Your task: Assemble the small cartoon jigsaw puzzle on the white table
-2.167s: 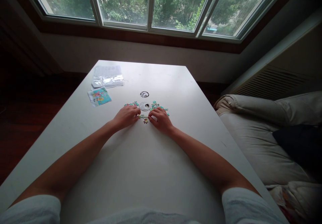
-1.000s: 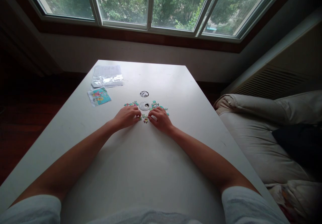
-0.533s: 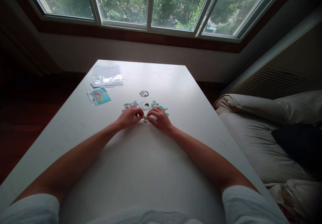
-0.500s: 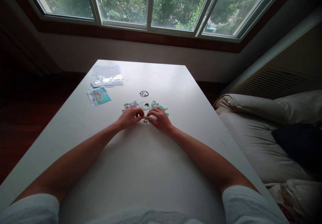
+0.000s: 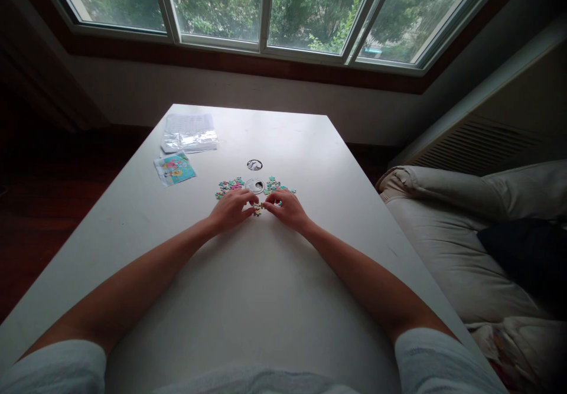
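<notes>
Small joined jigsaw puzzle pieces (image 5: 257,211) lie on the white table between my two hands. My left hand (image 5: 231,207) curves in from the left, with thumb and fingertips closed on the edge of these pieces. From the other side, my right hand (image 5: 287,209) pinches a puzzle piece at their right edge; the fingers cover most of it. Beyond my left hand is a loose pile of pink and teal puzzle pieces (image 5: 228,187). Another pile, mostly teal (image 5: 273,185), lies past my right hand and is partly covered by it. A round clear-rimmed tin or lid (image 5: 254,186) sits between the piles.
A second round disc (image 5: 254,165) lies farther back. At the table's far left are a colourful picture card (image 5: 175,169) and a clear plastic packet with paper (image 5: 189,133). A pale sofa (image 5: 434,234) stands along the right side, and a window is ahead.
My right hand has shifted slightly right, its thumb and finger now closer together. The fingers of my left hand have moved in over the joined pieces, which show more now.
</notes>
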Available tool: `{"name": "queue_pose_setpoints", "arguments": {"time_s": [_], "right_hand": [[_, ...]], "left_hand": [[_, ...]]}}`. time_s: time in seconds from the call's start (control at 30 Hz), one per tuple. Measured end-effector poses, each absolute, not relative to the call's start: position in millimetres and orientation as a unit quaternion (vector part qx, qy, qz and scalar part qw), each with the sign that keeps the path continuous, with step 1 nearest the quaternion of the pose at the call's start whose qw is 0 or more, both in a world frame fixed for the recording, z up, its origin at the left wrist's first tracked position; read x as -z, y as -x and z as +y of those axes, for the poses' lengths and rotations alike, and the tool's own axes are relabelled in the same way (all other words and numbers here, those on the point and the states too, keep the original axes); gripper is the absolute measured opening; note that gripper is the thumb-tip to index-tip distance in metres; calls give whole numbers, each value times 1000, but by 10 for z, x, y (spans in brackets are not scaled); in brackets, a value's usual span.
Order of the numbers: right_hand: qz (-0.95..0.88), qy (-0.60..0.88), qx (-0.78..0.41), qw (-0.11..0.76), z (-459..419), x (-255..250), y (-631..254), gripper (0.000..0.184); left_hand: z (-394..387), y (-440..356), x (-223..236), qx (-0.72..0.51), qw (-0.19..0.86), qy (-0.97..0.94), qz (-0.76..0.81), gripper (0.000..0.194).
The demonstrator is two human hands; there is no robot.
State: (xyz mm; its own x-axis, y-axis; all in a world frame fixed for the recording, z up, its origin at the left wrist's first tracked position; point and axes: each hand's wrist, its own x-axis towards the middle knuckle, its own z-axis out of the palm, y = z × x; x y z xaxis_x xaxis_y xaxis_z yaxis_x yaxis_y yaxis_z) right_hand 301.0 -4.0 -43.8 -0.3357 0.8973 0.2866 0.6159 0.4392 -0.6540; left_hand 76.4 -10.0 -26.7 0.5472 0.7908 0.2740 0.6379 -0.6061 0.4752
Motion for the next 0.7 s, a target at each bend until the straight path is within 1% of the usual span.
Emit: {"name": "queue_pose_setpoints", "arguments": {"time_s": [0.1, 0.23, 0.7], "right_hand": [[-774, 526, -208, 285, -45, 436, -3021, 15], [-771, 547, -191, 263, -58, 446, -2999, 16], [-779, 573, -124, 223, -67, 488, -2923, 16]], "left_hand": [[-96, -763, 299, -201, 114, -888, 397, 18], [-98, -772, 324, -184, 110, -886, 411, 22], [-127, -799, 317, -182, 115, -884, 415, 19]]}}
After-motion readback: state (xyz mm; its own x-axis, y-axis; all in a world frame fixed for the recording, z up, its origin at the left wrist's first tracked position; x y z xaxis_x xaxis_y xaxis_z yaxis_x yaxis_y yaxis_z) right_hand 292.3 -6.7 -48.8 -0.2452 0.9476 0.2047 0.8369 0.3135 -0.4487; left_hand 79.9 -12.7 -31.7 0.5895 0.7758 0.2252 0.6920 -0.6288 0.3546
